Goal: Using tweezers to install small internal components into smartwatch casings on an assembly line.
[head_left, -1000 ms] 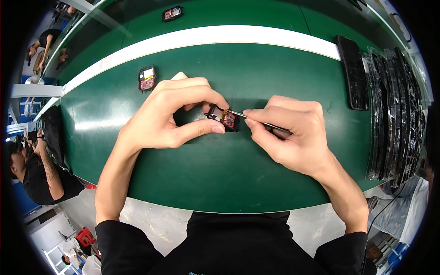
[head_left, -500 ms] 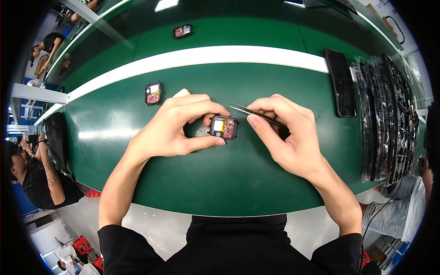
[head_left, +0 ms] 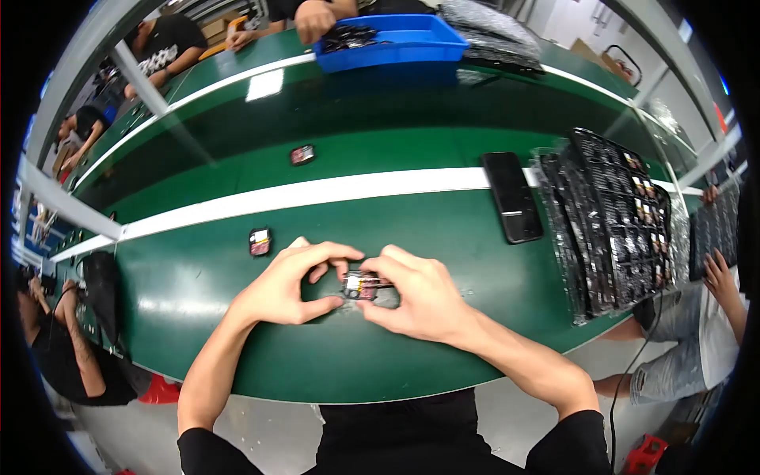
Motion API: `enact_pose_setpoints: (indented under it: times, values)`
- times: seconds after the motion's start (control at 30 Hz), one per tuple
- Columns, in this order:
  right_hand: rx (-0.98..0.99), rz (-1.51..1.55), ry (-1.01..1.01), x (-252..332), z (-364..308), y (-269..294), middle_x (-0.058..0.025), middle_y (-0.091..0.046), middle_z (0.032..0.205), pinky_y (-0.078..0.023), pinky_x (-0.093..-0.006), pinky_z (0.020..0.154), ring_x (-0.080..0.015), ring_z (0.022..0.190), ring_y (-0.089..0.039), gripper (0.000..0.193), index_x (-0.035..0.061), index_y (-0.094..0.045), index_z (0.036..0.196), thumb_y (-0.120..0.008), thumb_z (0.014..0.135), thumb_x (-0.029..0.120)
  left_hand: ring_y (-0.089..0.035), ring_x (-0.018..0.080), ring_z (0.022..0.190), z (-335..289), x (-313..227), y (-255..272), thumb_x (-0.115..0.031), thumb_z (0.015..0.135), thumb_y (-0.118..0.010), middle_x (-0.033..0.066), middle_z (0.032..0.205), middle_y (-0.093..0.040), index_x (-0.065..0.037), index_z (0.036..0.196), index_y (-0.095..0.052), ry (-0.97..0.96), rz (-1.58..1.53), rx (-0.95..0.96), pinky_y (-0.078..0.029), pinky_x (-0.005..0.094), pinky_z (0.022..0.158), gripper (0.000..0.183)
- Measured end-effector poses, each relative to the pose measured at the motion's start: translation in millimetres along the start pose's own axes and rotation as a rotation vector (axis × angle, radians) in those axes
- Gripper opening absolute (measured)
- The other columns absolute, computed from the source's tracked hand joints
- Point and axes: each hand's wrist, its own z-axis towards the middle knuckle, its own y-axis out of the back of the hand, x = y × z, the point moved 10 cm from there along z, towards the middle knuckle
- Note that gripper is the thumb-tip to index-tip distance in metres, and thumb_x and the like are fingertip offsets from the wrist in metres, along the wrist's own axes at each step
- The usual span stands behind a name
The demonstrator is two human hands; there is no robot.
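Note:
A small black smartwatch casing (head_left: pixel 360 286), with a pale block, a yellow patch and a red circuit board showing inside, is between my hands near the table's middle. My left hand (head_left: pixel 289 281) curves around its left side, thumb at the lower corner and bent fingers at the upper one. My right hand (head_left: pixel 419 293) is closed on thin tweezers (head_left: pixel 377 282), whose points lie over the casing. Its thumb and forefinger also reach the casing's right side, covering part of it. A similar casing (head_left: pixel 260 241) lies to the left of my left hand.
Another casing (head_left: pixel 302 154) lies beyond the white rail (head_left: pixel 340 189). A black phone (head_left: pixel 512 198) rests at the right, beside stacked black trays in clear plastic (head_left: pixel 609 229). A blue bin (head_left: pixel 427 39) stands at the back, near a co-worker's hand (head_left: pixel 315 20). People sit on both sides.
My right hand has moved left to the casing, bringing the tweezers over it. The view has tilted up, showing the blue bin and people across the table.

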Motion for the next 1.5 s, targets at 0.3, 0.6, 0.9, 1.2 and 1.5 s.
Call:
enact_pose_setpoints:
  times: [0.3,0.6,0.9,1.2,1.5]
  values:
    - [-0.066,-0.097,-0.004,23.0,-13.4,58.3,-0.0092,-0.065,0.1,-0.055,-0.0399,0.061,-0.0294,0.073,-0.072,0.044,0.0013,-0.068,0.117,-0.089,0.085,0.023,-0.068,0.0305,0.115,36.6,9.3,69.2,-0.001,0.087,-0.081,0.0137,0.13,-0.071,-0.004,0.13,-0.073,0.002,0.213,-0.277,-0.054,0.0406,0.104,0.045]
    - [-0.495,-0.493,-0.012,76.7,-24.4,245.1,-0.0084,-0.068,0.093,-0.059,-0.0397,0.069,-0.0232,0.077,-0.072,0.037,0.0071,-0.075,0.109,-0.089,0.081,0.027,-0.063,0.0368,0.132,70.3,81.8,110.0,-0.017,0.1,-0.076,0.015,0.14,-0.066,-0.005,0.145,-0.064,0.205,0.6,-0.426,-0.053,0.0485,0.11,0.049]
    - [-0.626,-0.777,-0.787,-99.1,-67.9,455.6,-0.0189,-0.085,0.105,-0.063,-0.044,0.099,-0.0316,0.103,-0.083,0.054,0.0049,-0.086,0.106,-0.093,0.078,0.051,-0.067,0.0395,0.112,88.5,15.8,66.1,-0.013,0.101,-0.076,0.0175,0.119,-0.066,-0.002,0.135,-0.067,-0.022,0.481,-0.359,-0.056,0.0483,0.097,0.036]
    - [-0.437,-0.723,-0.758,-117.9,-69.2,444.1,-0.0169,-0.086,0.101,-0.063,-0.0415,0.095,-0.0298,0.097,-0.084,0.054,0.0012,-0.087,0.112,-0.091,0.086,0.049,-0.069,0.0331,0.1,2.3,-66.8,-25.1,-0.012,0.092,-0.084,0.0124,0.127,-0.071,-0.007,0.133,-0.073,-0.215,0.449,-0.172,-0.058,0.045,0.088,0.043]
    - [-0.26,0.054,-0.412,22.0,-2.3,237.5,0.0032,-0.065,0.085,-0.046,-0.0249,0.072,-0.0051,0.078,-0.054,0.032,-0.001,-0.08,0.124,-0.07,0.112,0.027,-0.069,0.0288,0.092,0.9,-42.9,-18.9,-0.022,0.093,-0.088,0.0069,0.116,-0.071,-0.009,0.114,-0.081,-0.268,0.483,-0.258,-0.054,0.0414,0.081,0.025]
